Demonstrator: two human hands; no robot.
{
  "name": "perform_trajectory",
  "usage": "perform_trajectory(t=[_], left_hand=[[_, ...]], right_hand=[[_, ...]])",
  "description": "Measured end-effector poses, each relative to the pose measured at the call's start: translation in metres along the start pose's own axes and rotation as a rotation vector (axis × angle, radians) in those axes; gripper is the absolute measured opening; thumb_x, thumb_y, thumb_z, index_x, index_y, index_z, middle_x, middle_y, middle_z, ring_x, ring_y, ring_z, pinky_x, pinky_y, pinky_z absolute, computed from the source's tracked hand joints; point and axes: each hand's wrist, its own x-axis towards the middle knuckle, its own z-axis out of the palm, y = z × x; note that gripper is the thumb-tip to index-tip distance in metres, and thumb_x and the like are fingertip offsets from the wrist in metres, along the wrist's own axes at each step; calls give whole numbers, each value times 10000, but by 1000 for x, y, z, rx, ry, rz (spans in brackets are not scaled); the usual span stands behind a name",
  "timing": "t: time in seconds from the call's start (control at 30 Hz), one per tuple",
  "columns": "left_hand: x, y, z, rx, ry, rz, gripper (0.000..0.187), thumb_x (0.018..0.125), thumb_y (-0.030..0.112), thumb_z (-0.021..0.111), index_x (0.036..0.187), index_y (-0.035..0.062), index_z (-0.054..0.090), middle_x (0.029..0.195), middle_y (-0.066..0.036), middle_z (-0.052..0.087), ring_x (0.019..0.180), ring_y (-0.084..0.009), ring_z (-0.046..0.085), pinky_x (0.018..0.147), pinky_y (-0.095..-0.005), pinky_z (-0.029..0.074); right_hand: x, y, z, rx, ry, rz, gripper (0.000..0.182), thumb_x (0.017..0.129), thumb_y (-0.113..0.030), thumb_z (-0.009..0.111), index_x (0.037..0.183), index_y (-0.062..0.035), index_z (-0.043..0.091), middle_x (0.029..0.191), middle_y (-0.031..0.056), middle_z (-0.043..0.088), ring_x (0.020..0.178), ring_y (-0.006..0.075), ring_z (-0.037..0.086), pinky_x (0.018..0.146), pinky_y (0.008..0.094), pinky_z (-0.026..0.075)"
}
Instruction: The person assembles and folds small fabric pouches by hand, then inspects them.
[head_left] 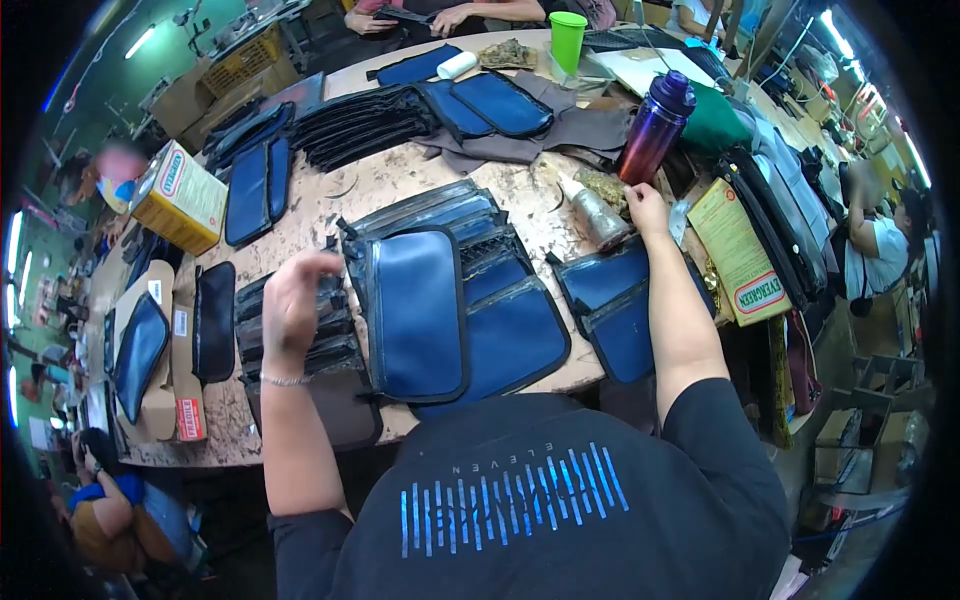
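Observation:
My left hand (292, 305) is raised over dark stacked pieces at the left, slightly blurred, fingers loosely bent and apart, with nothing visible in it. Just right of it a blue panel with black edging (418, 310) lies on more blue panels with black strips (510, 335). My right hand (648, 208) reaches forward beside a purple bottle (655, 125), fingers pinched together at a brown rough lump (605, 187); what they grip, if anything, is too small to tell. Nearby lies a grey cone-tipped squeeze bottle (595, 212). Under my right forearm are other blue panels (615, 320).
A yellow-white can (182, 200) stands at the left; a similar yellow can (740, 250) is at the right. Black-edged pieces (355, 125) are stacked at the back, near a green cup (567, 42). Cardboard (160, 350) lies front left. Other people sit around the table.

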Motion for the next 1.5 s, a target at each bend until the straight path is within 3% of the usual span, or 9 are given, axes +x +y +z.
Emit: perform_trajectory(t=[0.17, 0.47, 0.6, 0.9, 1.03, 1.17, 1.27, 1.33, 1.5], left_hand=[[90, 36, 91, 49, -178, 54, 325, 854, 301, 542, 813, -14, 609, 787, -84, 619, 740, -140, 560, 669, -265, 437], [198, 58, 318, 354, -558, 41, 386, 724, 391, 621, 815, 17, 651, 839, -202, 622, 830, -317, 609, 752, -383, 474], [204, 50, 342, 527, -849, -117, 506, 682, 415, 665, 1025, 46, 619, 1109, -153, 566, 1043, -269, 541, 887, -360, 422], [236, 16, 358, 609, -1168, 120, 222, 669, 147, 649, 883, 89, 661, 885, -94, 652, 811, -230, 623, 693, -326, 492], [225, 5, 294, 272, -737, 556, 392, 643, -45, 521, 996, 87, 628, 906, -105, 647, 871, -232, 605, 783, -301, 467], [207, 10, 126, -150, -283, 72, 238, 891, 236, 462, 980, 86, 624, 765, -39, 633, 634, -85, 578, 565, -195, 457], [171, -31, 6, -428, -1, -25, 262, 744, 23, 523, 993, 6, 602, 638, -64, 589, 518, -107, 517, 473, -218, 408], [120, -48, -62, -207, -120, -16, 524, 905, 490, 329, 958, 61, 626, 682, -24, 593, 551, -73, 523, 533, -165, 411], [-7, -48, -57, -168, 69, -541, 651, 868, 581, 288, 930, 27, 623, 715, 7, 580, 631, -61, 515, 580, -175, 398]], right_hand=[[1, 12, -4, 625, -282, 220, 234, 721, -178, 671, 889, -23, 624, 780, 65, 623, 721, 148, 563, 660, 283, 446], [-3, 10, -2, 481, -222, 265, 247, 676, -196, 709, 849, -32, 642, 740, 96, 632, 694, 176, 592, 675, 302, 465], [-5, 4, -9, 471, -228, 325, 278, 657, -214, 721, 841, -18, 646, 782, 116, 644, 728, 195, 611, 689, 302, 466], [-3, 5, -8, 603, -260, 397, 179, 669, -128, 722, 790, -18, 650, 707, 53, 629, 653, 120, 557, 624, 258, 443], [-4, 3, -14, 320, -228, 246, 177, 722, -75, 628, 885, -16, 662, 810, 97, 656, 775, 179, 608, 729, 259, 463], [-2, 13, -19, 578, -348, 462, 397, 779, 64, 360, 1109, -19, 565, 941, 124, 631, 787, 158, 600, 614, 229, 459], [-15, -10, -45, 683, -248, 413, 458, 812, 27, 319, 1268, -5, 336, 1017, 224, 573, 806, 189, 594, 628, 248, 465], [-17, -12, -59, 172, 68, 129, 365, 847, -125, 472, 1184, 10, 433, 1002, 168, 576, 841, 219, 569, 744, 307, 459], [-54, -123, -47, 466, 62, -327, 337, 776, -210, 639, 1038, -15, 553, 956, 134, 586, 867, 240, 558, 785, 336, 435]])
